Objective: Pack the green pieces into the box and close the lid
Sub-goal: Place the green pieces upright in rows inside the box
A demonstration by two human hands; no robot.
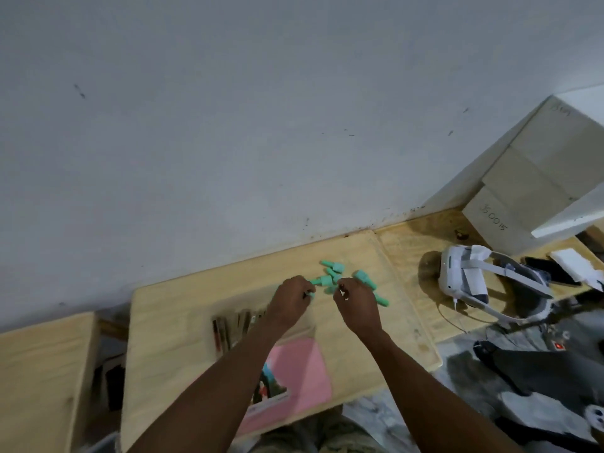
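Several mint-green pieces point(333, 273) lie in a loose heap on the far part of a light wooden board point(170, 322). My left hand point(289, 304) is curled at the heap's left edge, its fingertips closed on a green piece point(310, 294). My right hand point(358, 304) sits at the heap's near side with fingers pinched; a green piece point(381, 300) pokes out beside it, and I cannot tell if it is held. The open box point(228, 328) lies under my left forearm, its pink lid point(300, 371) flat toward me.
A white headset point(464, 276) rests on the neighbouring board to the right, with a dark phone point(549, 269) and white foam beyond it. Pale cardboard boxes point(536, 178) stack in the right corner. A wall rises right behind the board. Another wooden surface point(39, 380) lies to the left.
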